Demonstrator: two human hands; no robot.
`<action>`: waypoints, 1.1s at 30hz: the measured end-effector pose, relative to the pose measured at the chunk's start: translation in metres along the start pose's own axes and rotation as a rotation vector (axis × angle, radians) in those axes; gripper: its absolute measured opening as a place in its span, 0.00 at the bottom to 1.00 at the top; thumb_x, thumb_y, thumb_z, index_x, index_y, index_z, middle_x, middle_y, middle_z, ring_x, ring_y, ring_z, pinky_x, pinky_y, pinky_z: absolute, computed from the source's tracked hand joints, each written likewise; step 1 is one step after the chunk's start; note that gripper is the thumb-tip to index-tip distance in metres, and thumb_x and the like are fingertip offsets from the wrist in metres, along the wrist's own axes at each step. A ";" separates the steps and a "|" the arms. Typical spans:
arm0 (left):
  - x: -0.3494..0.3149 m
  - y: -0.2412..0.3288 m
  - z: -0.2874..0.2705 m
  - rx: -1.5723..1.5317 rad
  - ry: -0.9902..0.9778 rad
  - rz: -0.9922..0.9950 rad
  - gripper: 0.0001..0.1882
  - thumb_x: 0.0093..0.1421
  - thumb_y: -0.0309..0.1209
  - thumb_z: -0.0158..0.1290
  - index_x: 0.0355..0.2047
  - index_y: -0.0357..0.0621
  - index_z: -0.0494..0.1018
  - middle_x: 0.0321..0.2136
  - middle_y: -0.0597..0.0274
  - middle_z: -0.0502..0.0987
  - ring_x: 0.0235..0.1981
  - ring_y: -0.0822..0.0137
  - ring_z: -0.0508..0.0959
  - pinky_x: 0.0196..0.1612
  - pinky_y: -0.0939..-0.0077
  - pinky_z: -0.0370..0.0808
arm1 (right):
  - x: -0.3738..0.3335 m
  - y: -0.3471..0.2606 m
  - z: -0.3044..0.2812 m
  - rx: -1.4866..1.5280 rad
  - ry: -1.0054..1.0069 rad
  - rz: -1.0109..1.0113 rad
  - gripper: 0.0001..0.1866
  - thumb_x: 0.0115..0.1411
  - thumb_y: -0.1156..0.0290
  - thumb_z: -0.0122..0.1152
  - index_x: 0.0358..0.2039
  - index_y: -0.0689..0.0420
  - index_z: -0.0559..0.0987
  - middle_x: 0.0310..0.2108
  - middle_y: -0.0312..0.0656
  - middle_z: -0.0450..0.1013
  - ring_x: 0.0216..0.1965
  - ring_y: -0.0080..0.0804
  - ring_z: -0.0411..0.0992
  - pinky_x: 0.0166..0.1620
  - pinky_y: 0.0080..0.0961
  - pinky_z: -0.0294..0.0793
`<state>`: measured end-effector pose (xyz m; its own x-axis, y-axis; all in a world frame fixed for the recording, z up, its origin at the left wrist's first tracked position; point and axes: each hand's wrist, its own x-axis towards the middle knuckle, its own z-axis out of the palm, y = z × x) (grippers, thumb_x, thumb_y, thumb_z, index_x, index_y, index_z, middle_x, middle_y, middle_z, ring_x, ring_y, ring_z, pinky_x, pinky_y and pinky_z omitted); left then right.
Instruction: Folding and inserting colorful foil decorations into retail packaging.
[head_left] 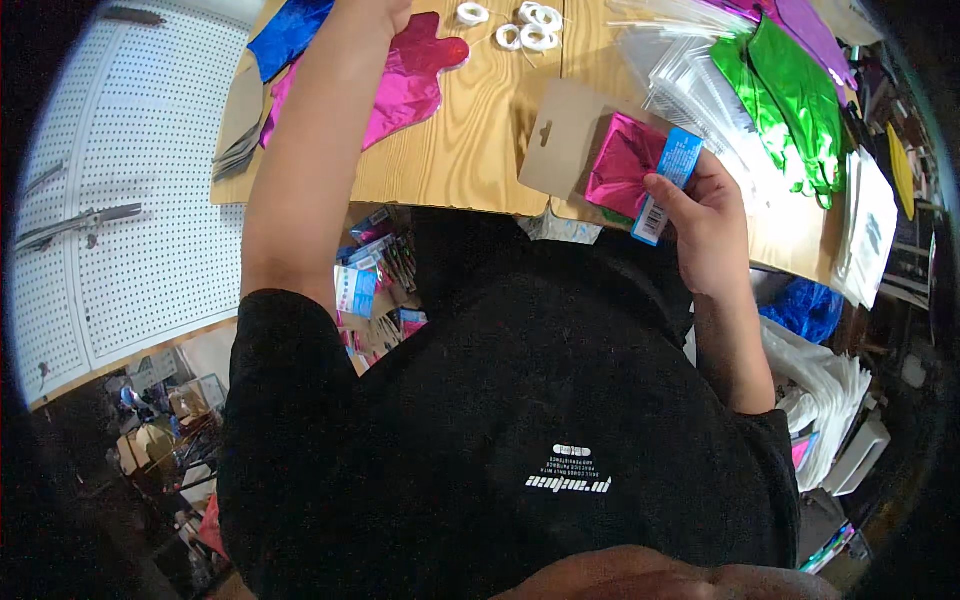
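Observation:
My right hand [712, 222] grips a folded pink foil balloon [622, 165] along with its blue-and-white label strip [681, 152], thumb on top. A brown backing card [560, 135] with a hang slot lies against the balloon's left side, partly behind it. My left arm reaches far up across the table, and my left hand [392, 14] is cut off at the upper edge, so its fingers are hidden. Flat pink foil balloons [410, 95] lie beside and beneath that forearm. Right of it are several small white rolls of ribbon or tape [540, 38].
Clear plastic bags [690, 85] fan out at the table's right, next to green foil balloons [785, 110] and purple foil [812, 32]. Blue foil [285, 42] and brown cards [240, 125] lie at the left. Below the front edge sit packaged items [385, 270]. A white pegboard [150, 170] stands left.

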<state>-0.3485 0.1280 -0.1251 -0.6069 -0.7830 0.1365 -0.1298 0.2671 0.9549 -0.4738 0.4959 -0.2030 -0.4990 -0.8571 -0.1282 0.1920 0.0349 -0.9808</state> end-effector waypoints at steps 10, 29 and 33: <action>-0.168 0.025 0.069 0.004 -0.141 0.034 0.11 0.65 0.32 0.63 0.41 0.36 0.84 0.35 0.62 0.84 0.30 0.74 0.80 0.35 0.78 0.78 | -0.003 0.003 -0.002 0.175 0.094 -0.010 0.18 0.65 0.85 0.61 0.55 0.61 0.77 0.46 0.40 0.81 0.45 0.24 0.79 0.50 0.25 0.79; -0.215 0.011 0.098 0.279 -0.072 0.430 0.14 0.60 0.22 0.63 0.47 0.39 0.82 0.36 0.55 0.81 0.32 0.65 0.84 0.38 0.74 0.82 | -0.031 0.005 0.013 0.345 0.083 -0.005 0.18 0.65 0.85 0.59 0.56 0.63 0.76 0.50 0.45 0.80 0.48 0.32 0.80 0.54 0.33 0.80; -0.208 0.005 0.097 0.429 -0.063 0.473 0.14 0.60 0.21 0.61 0.47 0.42 0.82 0.41 0.55 0.82 0.35 0.63 0.85 0.38 0.73 0.82 | -0.034 0.008 0.011 0.327 0.087 0.011 0.19 0.65 0.85 0.60 0.56 0.63 0.76 0.50 0.45 0.80 0.48 0.31 0.80 0.55 0.32 0.80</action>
<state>-0.2991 0.3466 -0.1739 -0.7185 -0.4949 0.4888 -0.1316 0.7867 0.6031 -0.4457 0.5193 -0.2052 -0.5631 -0.8099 -0.1641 0.4516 -0.1352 -0.8819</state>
